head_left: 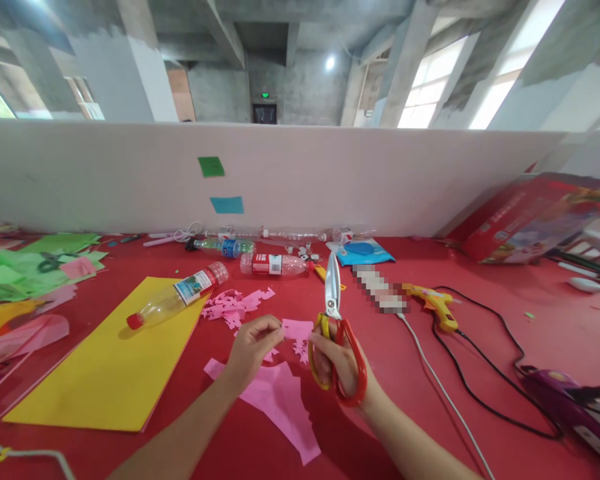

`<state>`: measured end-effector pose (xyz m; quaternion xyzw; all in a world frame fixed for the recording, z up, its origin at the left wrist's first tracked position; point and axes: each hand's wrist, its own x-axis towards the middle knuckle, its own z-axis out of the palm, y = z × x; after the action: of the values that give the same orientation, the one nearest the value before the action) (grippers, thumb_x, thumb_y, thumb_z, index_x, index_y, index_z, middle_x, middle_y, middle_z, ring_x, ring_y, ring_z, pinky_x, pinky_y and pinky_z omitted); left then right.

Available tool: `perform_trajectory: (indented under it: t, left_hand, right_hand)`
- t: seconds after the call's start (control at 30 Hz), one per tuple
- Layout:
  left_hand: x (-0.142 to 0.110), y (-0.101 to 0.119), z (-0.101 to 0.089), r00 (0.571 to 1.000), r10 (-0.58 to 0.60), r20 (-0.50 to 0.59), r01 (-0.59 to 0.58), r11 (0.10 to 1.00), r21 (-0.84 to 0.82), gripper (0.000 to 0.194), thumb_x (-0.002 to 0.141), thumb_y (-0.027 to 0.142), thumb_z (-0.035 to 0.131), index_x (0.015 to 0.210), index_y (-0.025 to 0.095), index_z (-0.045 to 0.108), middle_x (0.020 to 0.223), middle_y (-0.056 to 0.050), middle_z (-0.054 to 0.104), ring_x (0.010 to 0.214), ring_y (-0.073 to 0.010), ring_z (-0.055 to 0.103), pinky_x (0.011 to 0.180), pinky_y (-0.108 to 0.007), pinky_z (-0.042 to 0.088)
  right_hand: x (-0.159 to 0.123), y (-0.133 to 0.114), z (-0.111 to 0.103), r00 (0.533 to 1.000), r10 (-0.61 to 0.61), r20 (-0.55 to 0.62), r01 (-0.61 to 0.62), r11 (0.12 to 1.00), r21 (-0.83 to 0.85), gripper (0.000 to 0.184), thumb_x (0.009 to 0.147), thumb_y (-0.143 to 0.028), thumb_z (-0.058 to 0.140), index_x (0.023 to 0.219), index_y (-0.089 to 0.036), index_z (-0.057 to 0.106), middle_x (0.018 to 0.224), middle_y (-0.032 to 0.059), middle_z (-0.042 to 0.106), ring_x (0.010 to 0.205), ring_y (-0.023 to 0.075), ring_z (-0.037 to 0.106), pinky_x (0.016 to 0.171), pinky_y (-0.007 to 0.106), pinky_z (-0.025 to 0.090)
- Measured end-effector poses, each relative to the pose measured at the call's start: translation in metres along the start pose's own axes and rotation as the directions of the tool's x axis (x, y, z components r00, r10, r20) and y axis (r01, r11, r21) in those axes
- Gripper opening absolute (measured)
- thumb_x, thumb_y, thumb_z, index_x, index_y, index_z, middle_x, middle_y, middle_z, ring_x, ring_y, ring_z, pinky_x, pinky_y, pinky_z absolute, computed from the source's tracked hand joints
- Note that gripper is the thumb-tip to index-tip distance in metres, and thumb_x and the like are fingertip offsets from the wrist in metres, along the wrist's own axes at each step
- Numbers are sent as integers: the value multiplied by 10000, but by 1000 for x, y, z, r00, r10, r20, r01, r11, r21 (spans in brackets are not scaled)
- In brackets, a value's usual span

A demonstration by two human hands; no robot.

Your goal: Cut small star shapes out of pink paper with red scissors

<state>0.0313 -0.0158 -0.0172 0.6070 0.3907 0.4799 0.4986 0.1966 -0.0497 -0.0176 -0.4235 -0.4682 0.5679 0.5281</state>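
My left hand [253, 348] pinches one end of a small pink paper piece [297, 329]. At its other end are the thumb and fingertips of my right hand [341, 360], which also grips a pair of scissors [333, 305]. One handle is red, the other yellow, and the closed blades point up and away from me. Below my hands a larger pink paper sheet [283, 403] with an uneven edge lies on the red table [395, 427]. Jagged pink paper scraps [235, 307] are heaped just beyond my left hand, and a few more lie under the held piece.
A clear bottle [173, 297] rests on yellow sheets [105, 373] at left. More bottles lie before the white partition [305, 173]. At right are a yellow glue gun [437, 305] with a black cord, a white cable [435, 377] and a red box [525, 217]. Green paper [10, 277] covers the far left.
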Motion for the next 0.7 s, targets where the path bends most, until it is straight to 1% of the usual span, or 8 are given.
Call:
perform_trajectory:
  t: [0.07, 0.17, 0.27, 0.37, 0.43, 0.53, 0.6, 0.7]
  left_hand:
    - [2, 0, -1, 1000, 12, 25, -13, 998, 64, 222, 763, 282, 570, 572, 187, 511, 605, 15, 483, 599, -128, 440, 589, -251, 374]
    - [7, -1, -4, 997, 54, 57, -67, 958, 279, 232, 803, 282, 539, 593, 190, 497, 650, 10, 494, 640, -140, 466, 631, -264, 379]
    - [13, -3, -3, 978, 37, 205, -142, 837, 529, 237, 840, 271, 497, 616, 195, 509, 659, 9, 505, 637, -148, 491, 627, -270, 380]
    - [16, -5, 9, 924, -15, 381, -279, 655, 702, 227, 860, 216, 445, 676, 195, 576, 712, -30, 584, 704, -184, 558, 674, -294, 414]
    - [19, -7, 19, 873, -38, 487, -389, 548, 741, 234, 857, 166, 421, 735, 188, 619, 779, -68, 638, 778, -214, 599, 742, -326, 439]
    - [24, -11, 30, 817, -64, 573, -486, 460, 743, 224, 827, 129, 443, 752, 183, 647, 801, -89, 666, 802, -232, 623, 780, -350, 455]
    - [27, -14, 34, 814, -67, 577, -497, 434, 751, 195, 801, 122, 477, 747, 181, 655, 788, -94, 669, 786, -237, 626, 777, -353, 460]
    - [32, -17, 33, 827, -61, 559, -484, 430, 763, 184, 802, 136, 488, 722, 178, 648, 765, -96, 664, 742, -230, 620, 763, -352, 460]
  right_hand:
    - [3, 0, -1, 996, -1, -84, 3, 1000, 16, 372, 787, -415, 615, 548, -218, 410, 330, -76, 399, 290, 69, 355, 344, 200, 284]
    - [12, 1, -7, 980, -37, -193, 48, 998, 49, 388, 773, -417, 588, 523, -230, 359, 318, -88, 360, 268, 66, 339, 319, 195, 264]
    - [21, 3, -14, 970, -62, -234, 81, 994, 73, 415, 778, -423, 552, 495, -233, 314, 324, -88, 343, 270, 62, 338, 320, 192, 270]
    - [22, 4, -16, 974, -60, -220, 75, 995, 62, 417, 775, -418, 551, 473, -228, 335, 317, -78, 363, 270, 66, 350, 331, 198, 290]
    - [19, 5, -14, 980, -49, -194, 57, 998, 37, 423, 781, -405, 554, 454, -222, 358, 310, -62, 390, 280, 72, 375, 347, 200, 307]
    - [14, 4, -9, 985, -35, -171, 36, 999, 2, 415, 796, -370, 551, 453, -215, 375, 316, -54, 407, 297, 75, 393, 356, 194, 300]
    - [11, 3, -7, 985, -34, -168, 33, 999, -8, 399, 800, -352, 548, 470, -216, 369, 322, -61, 399, 297, 73, 385, 355, 192, 290]
    - [11, 2, -8, 986, -39, -164, 38, 999, -11, 395, 813, -353, 527, 481, -219, 360, 335, -59, 406, 306, 75, 394, 368, 196, 306]
